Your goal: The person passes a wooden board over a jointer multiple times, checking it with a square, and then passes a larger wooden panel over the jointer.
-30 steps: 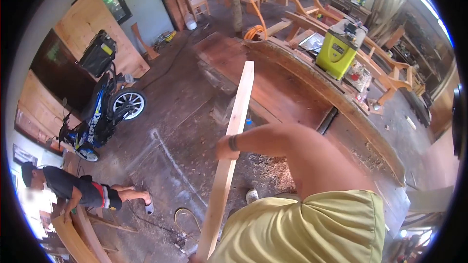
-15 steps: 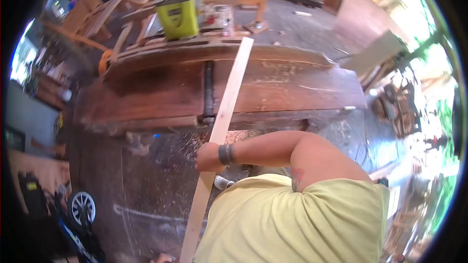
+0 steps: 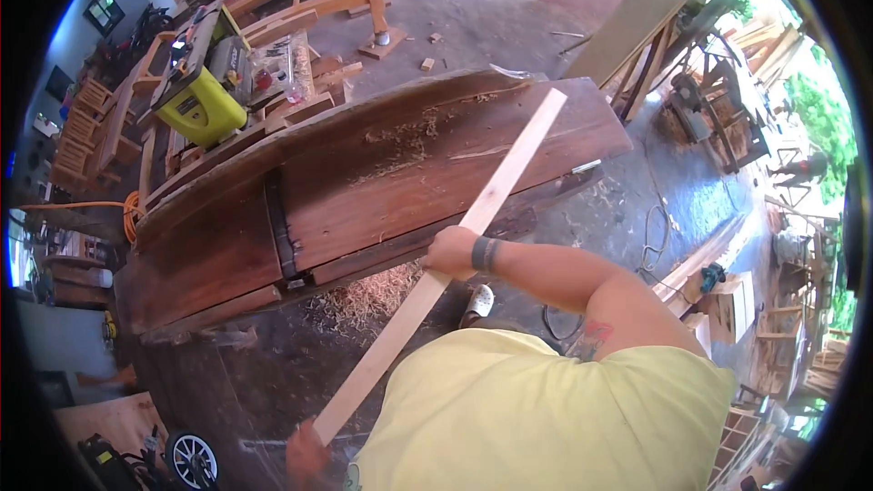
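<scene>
A long pale wooden board (image 3: 391,340) runs diagonally in front of my yellow shirt. My right hand (image 3: 452,253) is wrapped round its middle, with a dark band at the wrist. Near the board's lower end, my left hand (image 3: 307,451) grips it, partly blurred. The board's upper end overlaps the view of a large reddish-brown wooden slab (image 3: 364,218); whether they touch I cannot tell. A dark strap-like strip crosses the slab, and wood shavings lie on it.
A yellow-green bin (image 3: 205,118) stands beyond the slab at the left, beside a wooden furniture frame (image 3: 300,9). Shavings (image 3: 382,295) cover the floor below the slab. A spoked wheel (image 3: 192,461) is at lower left, a power tool (image 3: 712,276) at right.
The view has turned to the right, so the slab and bin appear shifted left and tilted. The board slants more, and my left hand has come further into view. Both hands still hold it.
</scene>
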The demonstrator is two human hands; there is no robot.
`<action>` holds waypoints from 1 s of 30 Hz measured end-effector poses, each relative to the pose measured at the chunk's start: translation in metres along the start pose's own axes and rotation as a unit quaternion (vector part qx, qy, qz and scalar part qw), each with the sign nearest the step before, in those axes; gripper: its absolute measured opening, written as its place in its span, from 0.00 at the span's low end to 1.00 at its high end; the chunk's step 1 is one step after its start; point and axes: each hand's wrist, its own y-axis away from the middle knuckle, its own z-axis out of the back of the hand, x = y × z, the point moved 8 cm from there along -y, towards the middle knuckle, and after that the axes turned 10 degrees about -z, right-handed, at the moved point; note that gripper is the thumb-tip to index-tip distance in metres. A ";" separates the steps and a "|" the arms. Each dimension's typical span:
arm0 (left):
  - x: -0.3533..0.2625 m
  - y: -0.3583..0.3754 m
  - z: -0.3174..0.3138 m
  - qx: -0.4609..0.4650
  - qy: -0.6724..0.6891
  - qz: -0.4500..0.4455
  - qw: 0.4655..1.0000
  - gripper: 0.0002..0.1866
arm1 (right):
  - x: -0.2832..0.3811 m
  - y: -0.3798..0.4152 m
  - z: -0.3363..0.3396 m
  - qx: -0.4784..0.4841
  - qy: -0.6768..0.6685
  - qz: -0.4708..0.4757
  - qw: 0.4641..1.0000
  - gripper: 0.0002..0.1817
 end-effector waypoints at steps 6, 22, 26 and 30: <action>-0.079 -0.139 0.006 0.012 0.025 -0.091 0.995 0.42 | -0.144 0.049 -0.026 0.002 -0.004 -0.090 0.996 0.13; -0.332 -0.453 0.151 -0.239 -0.031 -0.240 0.940 0.37 | -0.428 0.072 0.001 -0.030 0.000 -0.197 0.980 0.27; -0.411 -0.525 0.147 -0.197 -0.086 -0.299 0.930 0.38 | -0.451 0.068 0.002 -0.025 -0.004 -0.212 0.977 0.27; -0.437 -0.567 0.154 -0.149 -0.090 -0.231 0.957 0.34 | -0.478 0.073 0.003 -0.060 -0.073 -0.193 0.977 0.36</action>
